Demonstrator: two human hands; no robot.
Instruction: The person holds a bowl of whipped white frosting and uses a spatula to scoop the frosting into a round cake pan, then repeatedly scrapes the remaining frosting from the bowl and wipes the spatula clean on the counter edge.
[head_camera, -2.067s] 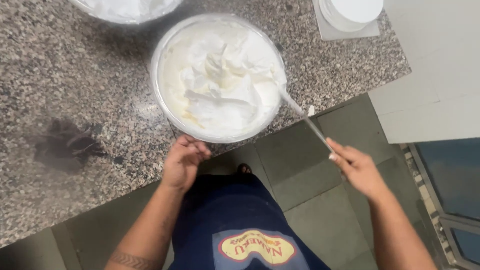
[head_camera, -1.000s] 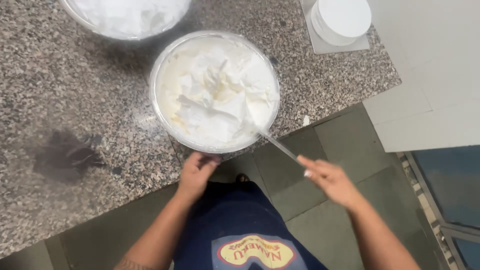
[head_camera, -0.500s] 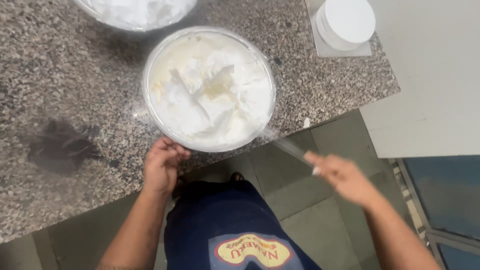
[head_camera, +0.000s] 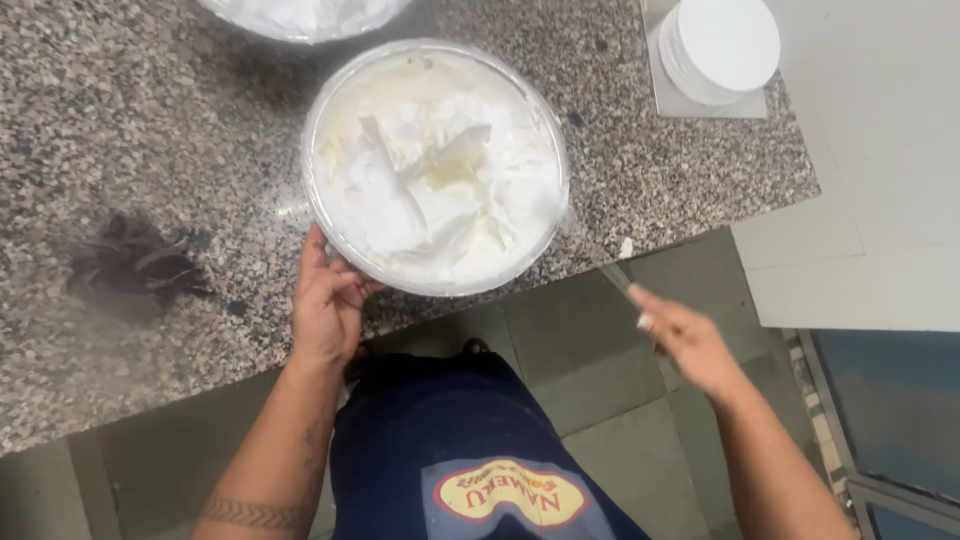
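Bowl (head_camera: 436, 165): counter (head_camera: 150, 140) edge, full of soft cream, likely heavy, slippery | Left hand (head_camera: 325, 305): open, steadying the rim at 7 o'clock; hold there | Right hand (head_camera: 690, 345): closed on utensil handle (head_camera: 612, 275) at 4 o'clock.

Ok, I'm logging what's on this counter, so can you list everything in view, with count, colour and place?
Mixing bowl: one, clear, at the counter's near edge, full of white whipped cream.
Second bowl: one, white contents, cut off at the top edge.
Round lidded tub: one, white, top right, on a pale square sheet.
Dark smear: one, brownish, left on the counter.
Counter: one, speckled grey granite.
Floor tiles: grey-green, below the counter.
Apron: one, dark blue with a yellow and red badge.
Utensil handle: one, metallic, blurred, beside the bowl's right rim.
Left hand: steadying the bowl's near rim.
Right hand: gripping the utensil handle.
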